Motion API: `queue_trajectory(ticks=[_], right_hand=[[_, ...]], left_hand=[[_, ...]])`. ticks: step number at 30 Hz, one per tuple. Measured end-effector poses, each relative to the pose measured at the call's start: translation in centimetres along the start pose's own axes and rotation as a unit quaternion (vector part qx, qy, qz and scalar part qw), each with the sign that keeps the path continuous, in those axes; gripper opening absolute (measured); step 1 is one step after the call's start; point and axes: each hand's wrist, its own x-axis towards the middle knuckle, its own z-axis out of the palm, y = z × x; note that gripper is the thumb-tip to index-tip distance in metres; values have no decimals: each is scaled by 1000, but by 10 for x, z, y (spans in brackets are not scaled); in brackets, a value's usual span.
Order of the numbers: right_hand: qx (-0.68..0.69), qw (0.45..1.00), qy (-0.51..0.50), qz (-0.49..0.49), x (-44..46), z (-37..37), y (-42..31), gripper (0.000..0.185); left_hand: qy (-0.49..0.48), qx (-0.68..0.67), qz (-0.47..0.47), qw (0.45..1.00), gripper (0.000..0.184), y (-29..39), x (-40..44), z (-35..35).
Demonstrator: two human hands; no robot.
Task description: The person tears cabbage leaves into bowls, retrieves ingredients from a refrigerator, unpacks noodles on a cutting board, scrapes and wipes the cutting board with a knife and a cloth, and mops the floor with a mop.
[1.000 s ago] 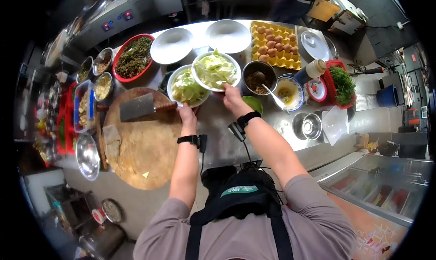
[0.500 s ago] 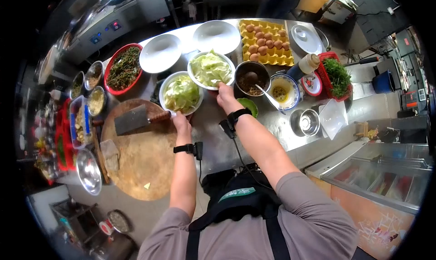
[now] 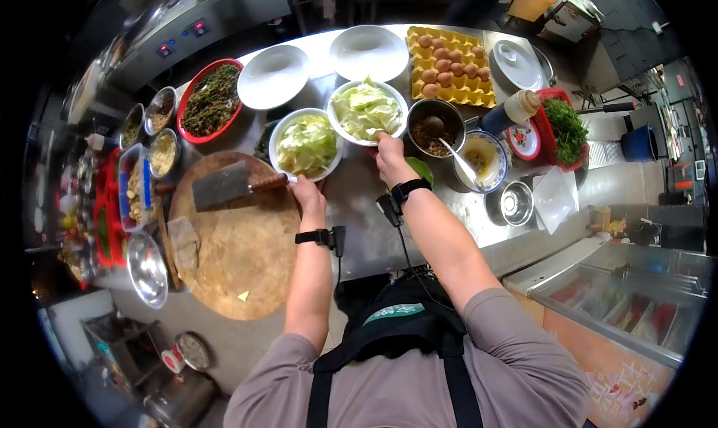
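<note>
On our left, a tub point(image 3: 147, 181) holds yellow lumps, and a small bowl point(image 3: 160, 174) near it holds pale bits. Next comes a red bowl point(image 3: 200, 139) full of chopped greens. On the round board point(image 3: 235, 263) lies a big knife point(image 3: 222, 186), and its handle points at our left hand point(image 3: 308, 196). If our wrist bumped that handle, the blade could swing or slide. Past a white plate point(image 3: 274, 76) sits the left bowl point(image 3: 275, 153), heaped with pale green leaves point(image 3: 305, 144). Our left fingers are bent at its near edge, right by the handle's end, but we cannot tell if they grip the bowl. The right bowl point(image 3: 404, 114) is just beside it, heaped with leaves too, and a second plate point(image 3: 369, 52) lies behind. Our right hand point(image 3: 391, 159) pinches the right bowl's near rim, thumb on top. With just that one pinch, the bowl could tip and drop leaves, or knock the left bowl, as the two rims look very close. A green bowl point(image 3: 422, 170) peeks out by our right wrist. To the right, a pot point(image 3: 458, 117) has brown bits and a ladle in it. Brown eggs sit in a yellow tray point(image 3: 476, 61) behind. A blue-rimmed bowl point(image 3: 496, 172) holds something yellow and a white spoon point(image 3: 458, 159); a sleeve or arm could catch the spoon and flip it. Last, a red basket point(image 3: 545, 141) is full of green leaves.
</note>
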Motion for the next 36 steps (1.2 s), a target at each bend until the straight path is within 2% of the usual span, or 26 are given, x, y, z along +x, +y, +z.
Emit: queue_trajectory(ticks=[2, 4, 6, 9, 11, 13, 14, 15, 17, 20, 22, 23, 24, 27, 28, 29, 30, 31, 33, 34, 36], right_hand=[[-47, 999, -3, -12, 16, -7, 8, 33], [-72, 996, 10, -43, 58, -20, 36, 33], [-96, 991, 17, -88, 60, -21, 40, 32], [-124, 988, 34, -88, 55, -24, 39, 30], [-143, 986, 59, -69, 42, -23, 31, 28], [-137, 985, 65, -79, 46, -25, 40, 25], [-87, 995, 22, -53, 32, -25, 32, 26], [-85, 995, 21, -50, 19, -21, 23, 26], [-72, 995, 55, 35, 12, -20, 19, 28], [-93, 993, 41, 54, 13, -19, 16, 30], [-100, 993, 22, 62, 6, -19, 9, 31], [-47, 997, 25, 57, -9, -16, 2, 33], [2, 998, 24, 54, -23, -11, -5, 35], [-16, 996, -20, 89, -23, -22, -3, 36], [-13, 996, -72, 50, -31, -31, -1, 35], [-25, 993, -56, 100, -34, -35, -5, 33], [-41, 990, -121, 58, -40, -50, -5, 32], [-53, 982, -181, 12, -48, -66, -3, 30], [21, 988, -145, 55, -70, -78, -9, 29], [11, 987, -150, 58, -85, -87, -13, 29], [-73, 968, -239, -36, -120, -116, -21, 35]], left_hand=[[50, -10, 38, 998, 49, -8, 2, 2], [35, -10, 50, 998, 48, -28, 25, -11], [19, -8, 63, 998, 47, -30, 30, -10], [36, 62, 47, 996, 45, -13, 12, 2], [36, -33, 22, 999, 42, -14, 18, 3], [23, -32, 26, 999, 41, -16, 22, 1], [22, -29, 20, 999, 41, -17, 25, -1], [21, -29, 15, 999, 41, -17, 29, -2], [24, -32, 13, 999, 40, -13, 27, 0], [28, -26, 21, 999, 38, -10, 18, 1], [4, -86, -2, 996, 36, -7, 8, -1], [4, -87, 3, 996, 36, -6, 3, -5], [-54, -36, -50, 997, 34, -7, -3, -9], [-253, 58, -150, 954, 33, -25, -22, -26], [-256, 131, -181, 941, 37, -20, -37, -12], [-327, 179, -186, 909, 43, -27, -42, -2], [-297, 240, -142, 913, 48, -45, -50, 6], [-299, 314, -133, 891, 52, -60, -50, 20], [-332, 357, -83, 869, 48, -90, -54, 33], [-324, 349, -83, 875, 48, -89, -60, 37], [-384, 321, -71, 863, 44, -86, -81, 42]])
